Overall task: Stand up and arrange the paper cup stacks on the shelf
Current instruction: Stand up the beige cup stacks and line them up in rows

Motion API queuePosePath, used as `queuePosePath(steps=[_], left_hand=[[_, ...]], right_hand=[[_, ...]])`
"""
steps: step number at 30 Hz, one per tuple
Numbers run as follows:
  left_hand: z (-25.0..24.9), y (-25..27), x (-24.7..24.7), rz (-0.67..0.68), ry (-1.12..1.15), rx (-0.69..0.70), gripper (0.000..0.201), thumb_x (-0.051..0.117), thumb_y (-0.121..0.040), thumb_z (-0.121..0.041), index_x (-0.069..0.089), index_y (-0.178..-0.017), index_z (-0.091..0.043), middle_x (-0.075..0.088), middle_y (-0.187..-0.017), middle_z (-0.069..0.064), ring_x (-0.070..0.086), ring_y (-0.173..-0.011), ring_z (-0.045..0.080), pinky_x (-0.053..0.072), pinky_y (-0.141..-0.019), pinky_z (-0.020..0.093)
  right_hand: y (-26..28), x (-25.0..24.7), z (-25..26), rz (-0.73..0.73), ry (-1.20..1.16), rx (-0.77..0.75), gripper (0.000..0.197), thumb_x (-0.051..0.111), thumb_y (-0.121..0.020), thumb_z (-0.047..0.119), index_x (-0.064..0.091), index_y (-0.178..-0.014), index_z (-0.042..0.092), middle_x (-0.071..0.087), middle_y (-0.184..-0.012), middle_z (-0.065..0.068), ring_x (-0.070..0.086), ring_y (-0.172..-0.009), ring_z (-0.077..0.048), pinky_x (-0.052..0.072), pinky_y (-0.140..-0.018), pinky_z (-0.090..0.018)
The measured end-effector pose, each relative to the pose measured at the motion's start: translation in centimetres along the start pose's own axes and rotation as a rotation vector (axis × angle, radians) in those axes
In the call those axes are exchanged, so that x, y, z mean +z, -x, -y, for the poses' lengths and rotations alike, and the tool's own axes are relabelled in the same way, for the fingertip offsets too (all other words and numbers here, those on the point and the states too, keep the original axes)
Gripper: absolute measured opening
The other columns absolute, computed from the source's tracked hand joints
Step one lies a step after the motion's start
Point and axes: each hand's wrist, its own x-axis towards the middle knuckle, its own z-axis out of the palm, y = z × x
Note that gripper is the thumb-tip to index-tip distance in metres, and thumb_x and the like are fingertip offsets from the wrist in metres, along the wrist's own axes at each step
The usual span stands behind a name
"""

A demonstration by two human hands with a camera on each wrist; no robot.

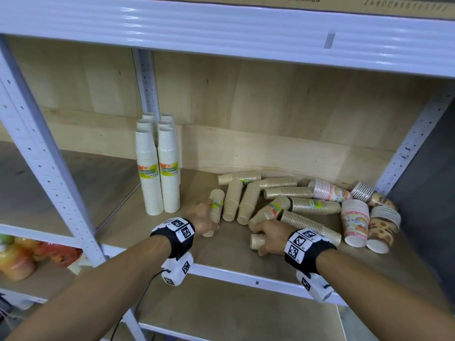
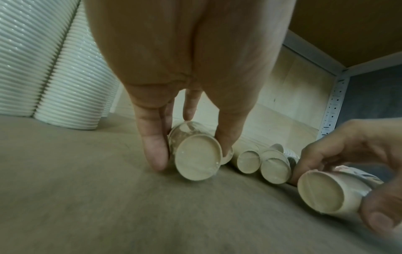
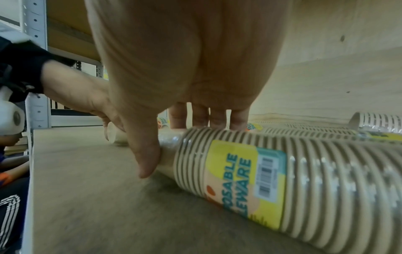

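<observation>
Item: brown cup stacks, wrapped in clear film, most lying on their sides in a loose heap at centre and right of the head view, on the shelf board [image 1: 234, 252].

Left stack [image 1: 216, 208], green-and-yellow label, lay lower centre; the left hand [image 1: 200, 219] gripped its narrow end. The left wrist view showed what the head view hid: fingers [image 2: 152, 146] on one side, thumb on the other, closed round the stack's closed base [image 2: 196, 157], which faced the camera.

Right stack [image 1: 269, 212] lay just right of it, its base in the right hand [image 1: 270, 236]. The right wrist view showed the thumb [image 3: 144, 154] and four fingers curled round the narrow end, and the label [image 3: 245, 182] with barcode, unreadable in the head view.

Also: white cup stacks [image 1: 158, 166], six, upright in two rows, left of centre. Printed cup stacks [image 1: 357, 221], two short ones standing rim-up at right, others toppled behind.

Surface: grey-brown board, pale wood backing, white perforated steel posts [image 1: 44, 153]. Fruit drink bottles [image 1: 14, 257] in the lower left corner.
</observation>
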Motion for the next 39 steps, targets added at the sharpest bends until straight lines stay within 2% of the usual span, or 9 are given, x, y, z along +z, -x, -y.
queuePosePath(steps=[5,10,14,19,23,28,32,37,39], left_hand=[[-0.1,-0.2,-1.1,0.021,-0.053,0.01,0.083,0.075,-0.079,-0.026,0.032,-0.15,-0.022,0.057,-0.131,0.007,0.059,-0.113,0.025,0.052,-0.091,0.036],[-0.5,-0.6,-3.8,-0.002,-0.117,0.025,0.069,0.067,-0.085,-0.027,0.036,-0.148,-0.025,0.06,-0.13,0.006,0.06,-0.114,0.025,0.05,-0.087,0.031],[-1.3,-1.2,-6.2,-0.074,-0.181,0.04,0.047,0.065,-0.086,-0.032,0.056,-0.129,-0.016,0.066,-0.116,0.007,0.064,-0.103,0.025,0.051,-0.079,0.03],[-2.1,-2.8,-8.9,-0.173,-0.127,0.114,0.036,0.069,-0.082,-0.018,0.064,-0.118,-0.019,0.063,-0.118,0.003,0.061,-0.1,0.022,0.051,-0.079,0.029],[-3.1,-4.3,-10.8,-0.224,-0.079,0.146,0.036,0.073,-0.081,-0.015,0.066,-0.116,-0.018,0.063,-0.117,0.0,0.061,-0.106,0.019,0.051,-0.081,0.027],[-4.1,-6.4,-12.9,-0.245,-0.134,0.154,0.035,0.07,-0.082,-0.009,0.066,-0.116,-0.016,0.061,-0.123,0.005,0.061,-0.109,0.023,0.052,-0.087,0.029],[-4.7,-7.6,-14.1,-0.246,-0.219,0.165,0.034,0.064,-0.084,-0.007,0.064,-0.116,-0.017,0.058,-0.123,0.005,0.056,-0.112,0.025,0.05,-0.093,0.034],[-4.4,-8.6,-14.7,-0.242,-0.247,0.122,0.033,0.058,-0.085,-0.003,0.059,-0.117,-0.014,0.053,-0.121,0.008,0.056,-0.11,0.028,0.05,-0.092,0.035],[-4.3,-8.9,-14.7,-0.249,-0.258,0.104,0.032,0.057,-0.086,-0.002,0.057,-0.118,-0.011,0.053,-0.122,0.01,0.056,-0.111,0.03,0.049,-0.093,0.036]], right_hand=[[-0.3,-0.4,-0.1,0.008,-0.017,-0.003,0.056,0.079,-0.072,0.037,0.06,-0.123,0.025,0.063,-0.115,0.002,0.059,-0.101,-0.018,0.049,-0.083,-0.031],[-0.7,-1.4,0.0,-0.017,-0.055,-0.041,0.058,0.079,-0.071,0.035,0.06,-0.123,0.02,0.059,-0.116,0.005,0.057,-0.103,-0.017,0.041,-0.079,-0.025],[-1.1,-2.6,0.4,-0.04,-0.072,-0.065,0.047,0.08,-0.069,0.037,0.065,-0.108,0.016,0.065,-0.1,0.0,0.061,-0.089,-0.018,0.048,-0.073,-0.029],[-1.7,-5.3,1.5,-0.07,-0.108,-0.089,0.031,0.079,-0.07,0.037,0.051,-0.079,0.028,0.05,-0.075,0.008,0.048,-0.065,-0.009,0.035,-0.053,-0.026],[-2.4,-7.5,2.9,-0.073,-0.182,-0.123,0.042,0.08,-0.069,0.034,0.062,-0.103,0.016,0.065,-0.098,-0.002,0.063,-0.087,-0.019,0.051,-0.073,-0.034],[-3.6,-11.1,4.6,-0.141,-0.321,-0.167,0.038,0.08,-0.075,0.022,0.061,-0.108,0.014,0.056,-0.092,0.006,0.056,-0.086,-0.015,0.047,-0.075,-0.029],[-5.0,-14.1,5.6,-0.203,-0.409,-0.198,0.039,0.081,-0.075,0.025,0.061,-0.108,0.017,0.058,-0.102,0.002,0.06,-0.093,-0.019,0.053,-0.085,-0.037],[-7.7,-16.8,6.6,-0.339,-0.416,-0.184,0.037,0.081,-0.073,0.023,0.061,-0.105,0.02,0.057,-0.104,0.002,0.059,-0.091,-0.018,0.053,-0.078,-0.033],[-9.1,-17.2,6.8,-0.377,-0.403,-0.167,0.035,0.08,-0.073,0.023,0.059,-0.101,0.022,0.056,-0.104,0.004,0.058,-0.091,-0.018,0.049,-0.067,-0.028]])
